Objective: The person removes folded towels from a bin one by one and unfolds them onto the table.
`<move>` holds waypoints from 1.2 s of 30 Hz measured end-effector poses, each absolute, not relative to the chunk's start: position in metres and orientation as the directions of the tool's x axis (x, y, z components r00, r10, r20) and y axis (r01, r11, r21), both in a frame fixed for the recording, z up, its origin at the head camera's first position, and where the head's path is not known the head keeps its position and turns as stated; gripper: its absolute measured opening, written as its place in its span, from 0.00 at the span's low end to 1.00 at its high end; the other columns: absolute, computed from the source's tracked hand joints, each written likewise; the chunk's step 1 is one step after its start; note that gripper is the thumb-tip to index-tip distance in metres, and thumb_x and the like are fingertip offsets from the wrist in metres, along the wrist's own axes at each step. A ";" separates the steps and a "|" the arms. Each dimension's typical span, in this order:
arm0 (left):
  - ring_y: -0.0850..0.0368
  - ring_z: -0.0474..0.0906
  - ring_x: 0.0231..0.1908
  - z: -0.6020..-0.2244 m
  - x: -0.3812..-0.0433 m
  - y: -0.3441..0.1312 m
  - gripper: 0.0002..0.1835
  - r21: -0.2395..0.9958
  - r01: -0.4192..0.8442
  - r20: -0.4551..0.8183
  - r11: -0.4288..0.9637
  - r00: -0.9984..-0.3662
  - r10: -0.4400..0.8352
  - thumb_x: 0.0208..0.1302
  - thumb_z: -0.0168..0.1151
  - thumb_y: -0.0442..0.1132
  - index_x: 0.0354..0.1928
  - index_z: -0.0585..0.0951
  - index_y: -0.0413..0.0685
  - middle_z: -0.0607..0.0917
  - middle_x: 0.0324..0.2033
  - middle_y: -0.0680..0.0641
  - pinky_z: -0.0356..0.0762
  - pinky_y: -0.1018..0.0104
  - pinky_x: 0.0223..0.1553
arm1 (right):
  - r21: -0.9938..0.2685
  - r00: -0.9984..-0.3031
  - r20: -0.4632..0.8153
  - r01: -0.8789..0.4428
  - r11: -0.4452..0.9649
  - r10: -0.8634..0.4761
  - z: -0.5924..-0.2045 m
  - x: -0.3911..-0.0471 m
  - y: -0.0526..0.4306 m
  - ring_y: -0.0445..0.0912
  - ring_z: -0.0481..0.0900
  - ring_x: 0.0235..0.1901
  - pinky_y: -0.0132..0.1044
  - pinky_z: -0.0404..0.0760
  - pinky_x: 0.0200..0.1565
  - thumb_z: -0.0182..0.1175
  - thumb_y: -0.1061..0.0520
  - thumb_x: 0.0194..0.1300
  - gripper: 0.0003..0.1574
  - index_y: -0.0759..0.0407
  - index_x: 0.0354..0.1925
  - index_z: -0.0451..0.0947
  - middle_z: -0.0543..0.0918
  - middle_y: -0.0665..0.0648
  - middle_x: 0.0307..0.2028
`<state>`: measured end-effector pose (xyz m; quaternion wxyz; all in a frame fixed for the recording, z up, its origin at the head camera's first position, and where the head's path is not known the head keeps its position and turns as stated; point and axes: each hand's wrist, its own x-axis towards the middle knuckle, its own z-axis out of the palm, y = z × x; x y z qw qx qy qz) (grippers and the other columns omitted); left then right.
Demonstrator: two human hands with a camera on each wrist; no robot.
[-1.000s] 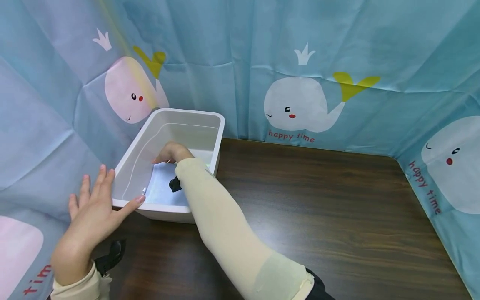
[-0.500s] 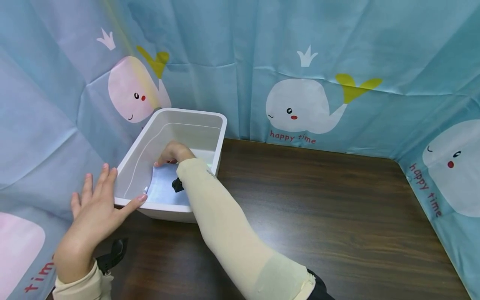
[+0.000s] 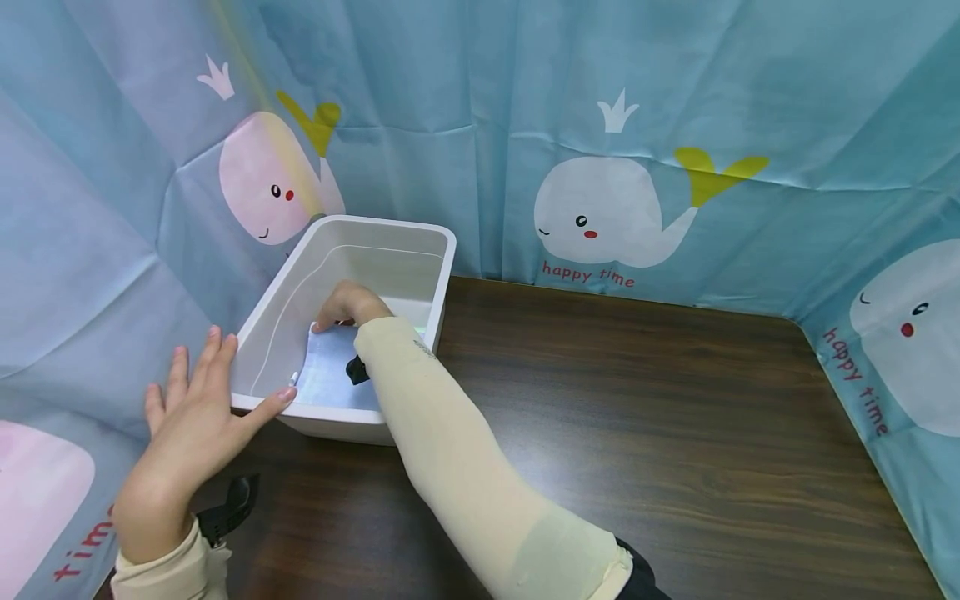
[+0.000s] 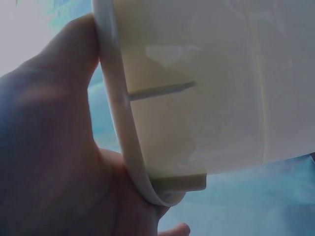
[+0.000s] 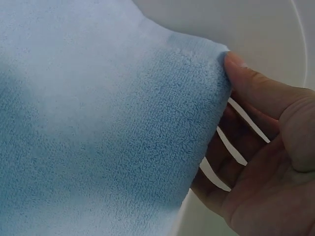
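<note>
A light blue terry towel point(image 3: 326, 371) lies in a white plastic bin point(image 3: 390, 222) at the left of the table. My right hand point(image 3: 351, 303) reaches down into the bin to the towel's far edge. In the right wrist view, its thumb and fingers pinch a corner of the towel point(image 5: 157, 113), the fingertips partly hidden behind the cloth. My left hand point(image 3: 201, 432) rests on the bin's near left corner, fingers spread and straight, thumb along the front rim. The left wrist view shows the left hand point(image 4: 54, 113) against the rim from outside.
A dark wooden table point(image 3: 637, 417) extends to the right of the bin. Blue curtains point(image 3: 450, 100) printed with whales stand behind and at both sides, close to the bin's back and left. A small white piece point(image 3: 293, 378) shows by the towel's left edge.
The whole head view has shifted slightly, so things appear a little farther right. Both hands stay at the same places on the towel and the bin.
</note>
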<state>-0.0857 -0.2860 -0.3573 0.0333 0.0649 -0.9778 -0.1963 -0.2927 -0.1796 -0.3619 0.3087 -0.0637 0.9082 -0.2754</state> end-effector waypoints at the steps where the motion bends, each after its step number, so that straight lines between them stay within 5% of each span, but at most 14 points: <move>1: 0.30 0.21 0.71 -0.357 -0.086 -0.286 0.55 0.388 -0.115 0.039 0.914 -0.989 -0.141 0.58 0.53 0.68 0.74 0.40 0.44 0.33 0.75 0.41 0.22 0.22 0.58 | -0.543 -0.803 -0.521 0.051 0.838 -0.289 -0.362 -0.293 -0.179 0.40 0.80 0.43 0.30 0.76 0.36 0.73 0.48 0.48 0.14 0.51 0.34 0.84 0.84 0.45 0.39; 7: 0.30 0.21 0.71 -0.359 -0.085 -0.287 0.55 0.394 -0.115 0.038 0.912 -0.989 -0.141 0.58 0.53 0.68 0.74 0.40 0.45 0.33 0.75 0.41 0.22 0.22 0.58 | -0.551 -0.802 -0.526 0.068 0.832 -0.283 -0.361 -0.291 -0.179 0.41 0.81 0.45 0.31 0.76 0.37 0.73 0.48 0.48 0.15 0.51 0.34 0.84 0.84 0.45 0.42; 17: 0.30 0.21 0.71 -0.358 -0.083 -0.286 0.55 0.394 -0.119 0.035 0.911 -0.989 -0.144 0.59 0.53 0.68 0.74 0.40 0.44 0.33 0.75 0.41 0.22 0.21 0.58 | -0.469 -0.757 -0.557 -0.054 0.882 -0.343 -0.362 -0.293 -0.182 0.38 0.77 0.41 0.28 0.73 0.33 0.72 0.45 0.49 0.10 0.42 0.32 0.84 0.78 0.42 0.32; 23: 0.30 0.21 0.71 -0.358 -0.084 -0.287 0.55 0.395 -0.121 0.035 0.910 -0.989 -0.147 0.58 0.53 0.68 0.74 0.40 0.44 0.34 0.75 0.40 0.22 0.21 0.58 | -0.511 -0.766 -0.559 0.017 0.859 -0.317 -0.362 -0.296 -0.183 0.39 0.78 0.43 0.29 0.76 0.39 0.74 0.48 0.47 0.09 0.44 0.29 0.84 0.80 0.42 0.34; 36: 0.29 0.22 0.71 -0.355 -0.085 -0.287 0.55 0.400 -0.110 0.042 0.910 -0.990 -0.138 0.58 0.53 0.68 0.75 0.40 0.45 0.35 0.75 0.41 0.23 0.21 0.57 | -0.605 -0.798 -0.482 0.004 0.796 -0.362 -0.360 -0.300 -0.179 0.41 0.77 0.37 0.30 0.76 0.39 0.76 0.45 0.42 0.21 0.50 0.34 0.83 0.83 0.46 0.38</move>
